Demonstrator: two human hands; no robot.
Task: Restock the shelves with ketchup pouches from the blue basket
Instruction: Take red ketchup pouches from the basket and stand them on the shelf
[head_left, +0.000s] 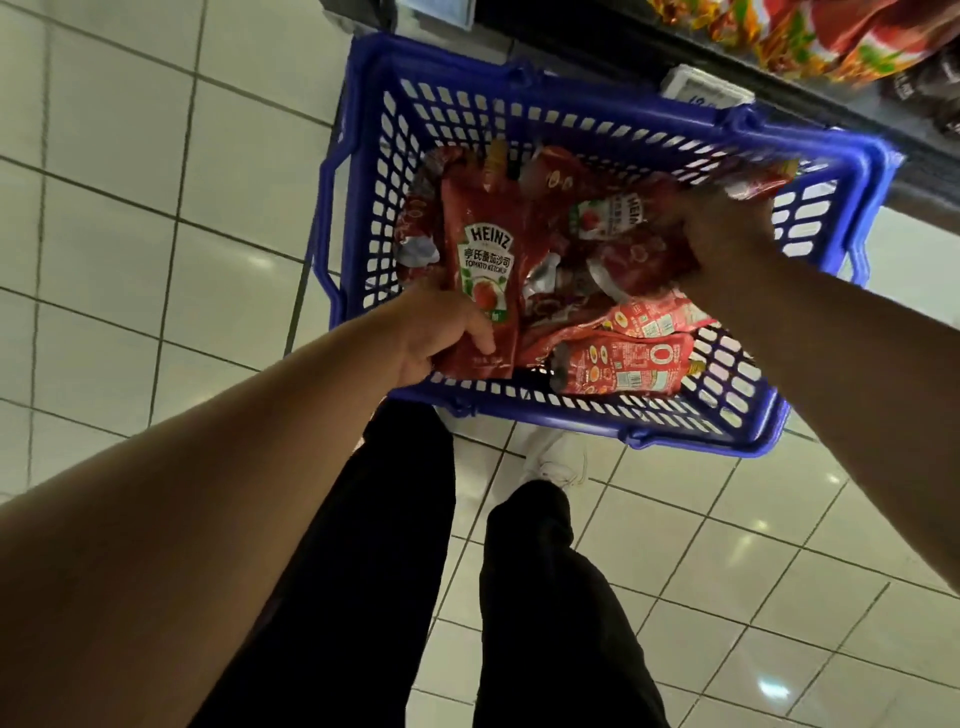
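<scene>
Looking down at a blue plastic lattice basket (363, 171) sitting on the white tiled floor (130, 208), just past the person's black trousers. It's full of red Heinz ketchup pouches (623, 358), shiny and crinkly, piled every which way. Left hand (441, 332) is gripping one front-label pouch (485, 270) by its bottom edge, held upright at the near left side. Right hand (722, 228) is curled down onto another pouch (613, 218) further in on the right. The shelf (779, 93) runs along the far right.
</scene>
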